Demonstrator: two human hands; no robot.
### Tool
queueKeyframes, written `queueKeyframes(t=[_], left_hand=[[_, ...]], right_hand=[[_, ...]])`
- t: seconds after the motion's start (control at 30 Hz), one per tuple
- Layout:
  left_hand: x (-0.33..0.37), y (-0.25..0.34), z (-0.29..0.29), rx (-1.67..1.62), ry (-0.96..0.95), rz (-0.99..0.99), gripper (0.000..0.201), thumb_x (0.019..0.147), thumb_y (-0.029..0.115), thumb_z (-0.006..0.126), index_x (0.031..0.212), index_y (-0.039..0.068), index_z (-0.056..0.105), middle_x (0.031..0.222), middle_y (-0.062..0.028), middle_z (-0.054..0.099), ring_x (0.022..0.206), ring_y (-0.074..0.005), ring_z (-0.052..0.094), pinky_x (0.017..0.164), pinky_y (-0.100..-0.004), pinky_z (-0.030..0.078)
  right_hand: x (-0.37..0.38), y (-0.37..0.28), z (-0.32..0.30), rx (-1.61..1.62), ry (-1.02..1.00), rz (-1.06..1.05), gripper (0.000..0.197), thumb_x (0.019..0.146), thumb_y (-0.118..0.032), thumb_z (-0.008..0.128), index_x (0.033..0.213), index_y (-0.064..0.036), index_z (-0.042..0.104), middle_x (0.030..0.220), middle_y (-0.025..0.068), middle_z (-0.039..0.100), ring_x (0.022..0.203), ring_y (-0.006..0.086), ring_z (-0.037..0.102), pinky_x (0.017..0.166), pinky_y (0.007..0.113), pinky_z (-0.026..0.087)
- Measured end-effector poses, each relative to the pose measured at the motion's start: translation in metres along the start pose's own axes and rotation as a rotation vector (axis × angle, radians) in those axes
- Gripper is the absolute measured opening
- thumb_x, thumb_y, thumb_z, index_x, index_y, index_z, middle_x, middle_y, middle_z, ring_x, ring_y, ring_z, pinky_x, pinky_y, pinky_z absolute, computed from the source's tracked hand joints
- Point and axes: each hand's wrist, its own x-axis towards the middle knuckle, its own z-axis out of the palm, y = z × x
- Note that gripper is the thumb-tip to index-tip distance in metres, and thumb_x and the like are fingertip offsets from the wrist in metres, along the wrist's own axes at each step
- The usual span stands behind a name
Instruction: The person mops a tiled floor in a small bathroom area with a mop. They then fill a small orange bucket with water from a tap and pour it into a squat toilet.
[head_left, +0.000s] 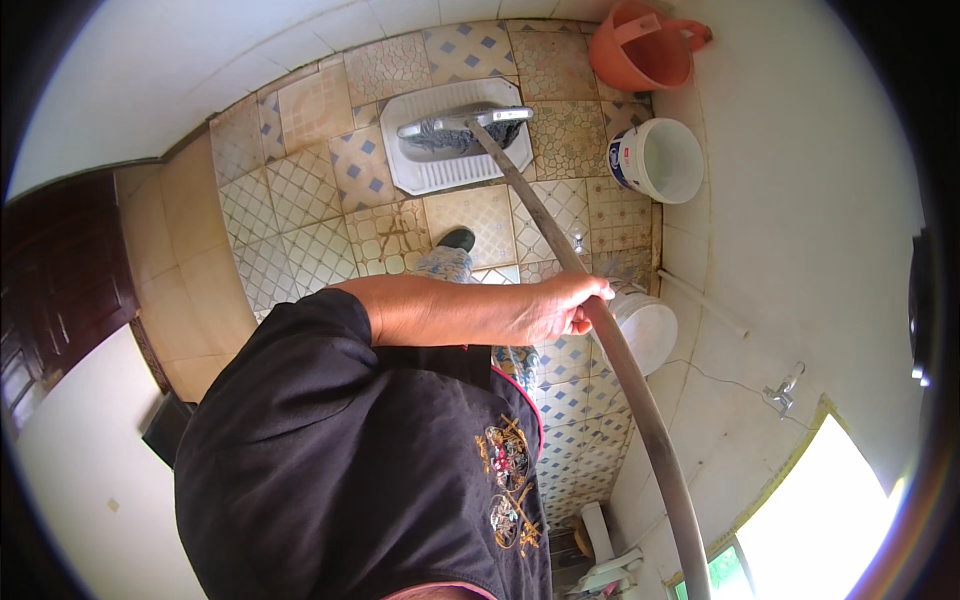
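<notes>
My left hand (572, 305) is closed around the wooden handle (545, 225) of a mop, with my forearm reaching across in front of my body. The handle runs from the lower right edge up to the grey mop head (465, 123), which has a metal-looking clamp and dark wet-looking material below it. This head lies over the basin of a white squat toilet (455, 178) set into the tiled floor. Out of view is my right hand, and the handle's upper end leaves the picture at the bottom.
A red-orange dipper-like bucket (612, 58) and a white bucket (675, 160) stand by the right wall. Another white bucket (648, 338) sits behind the handle. A tap (785, 388) juts from that wall near a bright window (820, 510). A dark door (65, 270) is at left.
</notes>
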Motion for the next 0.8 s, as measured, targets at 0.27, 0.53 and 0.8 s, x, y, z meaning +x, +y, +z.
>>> queueKeyframes(t=[0.27,0.53,0.8], left_hand=[[-0.007,-0.005,-0.003,-0.033,0.03,0.03,0.016,0.073,0.018,0.057,0.082,0.012,0.045,0.071,-0.0021,0.051,0.071,-0.0146,0.057,0.054,-0.0257,0.036],[0.084,0.04,-0.094,-0.175,0.11,0.267,0.015,0.074,0.022,0.056,0.076,0.01,0.047,0.068,-0.0053,0.053,0.076,-0.02,0.056,0.064,-0.0357,0.045],[-0.006,0.079,-0.111,1.077,0.134,0.864,0.075,0.065,0.028,0.066,0.124,0.005,0.025,0.119,-0.013,0.033,0.103,-0.022,0.042,0.088,-0.0331,0.033]], right_hand=[[-0.007,-0.004,0.017,0.039,-0.235,0.0,0.036,0.082,-0.044,0.041,0.072,-0.0115,0.053,0.067,0.0004,0.055,0.061,0.017,0.052,0.058,0.036,0.044],[-0.097,0.129,0.13,-0.011,-0.591,0.202,0.039,0.082,-0.034,0.035,0.078,0.0023,0.048,0.088,0.0202,0.053,0.085,0.0303,0.053,0.077,0.043,0.043],[-0.102,0.152,0.239,-0.015,-0.48,0.304,0.025,0.076,-0.025,0.049,0.075,-0.0006,0.046,0.077,0.0155,0.056,0.076,0.0259,0.055,0.077,0.041,0.041]])
